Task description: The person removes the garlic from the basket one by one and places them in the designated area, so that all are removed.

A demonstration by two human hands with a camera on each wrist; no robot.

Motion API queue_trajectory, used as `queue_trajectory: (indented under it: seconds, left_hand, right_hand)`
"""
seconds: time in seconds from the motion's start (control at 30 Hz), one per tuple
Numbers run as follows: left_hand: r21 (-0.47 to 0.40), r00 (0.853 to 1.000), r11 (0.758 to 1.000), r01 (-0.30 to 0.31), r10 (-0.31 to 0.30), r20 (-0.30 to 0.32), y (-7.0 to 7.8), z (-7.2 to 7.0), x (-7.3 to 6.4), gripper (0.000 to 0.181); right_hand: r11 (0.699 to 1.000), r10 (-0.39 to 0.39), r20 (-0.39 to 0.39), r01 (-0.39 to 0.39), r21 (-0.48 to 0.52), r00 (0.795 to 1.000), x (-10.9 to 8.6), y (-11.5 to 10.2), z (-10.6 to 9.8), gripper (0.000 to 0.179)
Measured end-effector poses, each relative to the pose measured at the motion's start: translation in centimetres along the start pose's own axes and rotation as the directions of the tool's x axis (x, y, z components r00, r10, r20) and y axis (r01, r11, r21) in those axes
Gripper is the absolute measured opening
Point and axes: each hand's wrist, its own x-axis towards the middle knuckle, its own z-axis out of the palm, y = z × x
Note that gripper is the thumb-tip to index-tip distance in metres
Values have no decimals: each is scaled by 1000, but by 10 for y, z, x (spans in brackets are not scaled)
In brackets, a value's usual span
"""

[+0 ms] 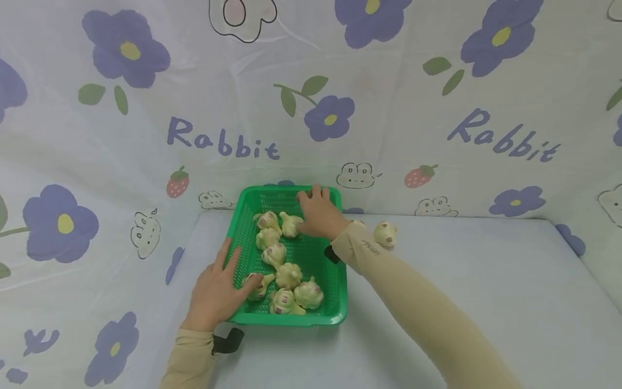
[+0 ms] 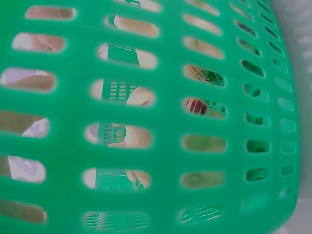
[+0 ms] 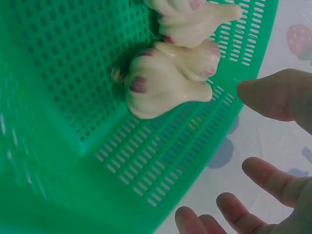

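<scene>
A green plastic basket [image 1: 286,321] holds several garlic bulbs [image 1: 289,275], whitish with purple patches. At its left rim lies my left hand [image 1: 218,292], fingers spread and straight, the thumb reaching inside over one bulb. The left wrist view is filled by the slotted basket wall [image 2: 165,117], with bulbs partly seen through the slots. My right hand [image 1: 320,213] hovers over the basket's far right part. In the right wrist view its thumb [image 3: 273,95] and fingertips [image 3: 268,175] are apart with nothing between them, close to the rim and a garlic bulb [image 3: 161,83].
Outside the basket, to the right, a garlic bulb [image 1: 385,234] lies on the white table [image 1: 461,281]. Another bulb [image 1: 358,224] beside it is partly hidden by the right wrist. Behind stands a cloth backdrop [image 1: 389,108] printed with flowers and rabbits.
</scene>
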Motion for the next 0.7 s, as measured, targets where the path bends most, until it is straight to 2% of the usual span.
queue_trajectory:
  seconds: [0.33,0.5,0.7]
  left_hand:
    - [5,1000,1000,-13,13,-20,-3,3,0,90]
    - [1,1000,1000,-13,13,-20,-2,3,-1,91]
    - [-11,1000,1000,-15,15,-27,-1,3,-2,90]
  right_hand:
    - [998,49,45,-51,43,998,21,2,19,55]
    - [995,90,77,-92,25,993,33,4,28,61]
    - [994,103,99,-104,13,990,42,1,34,68]
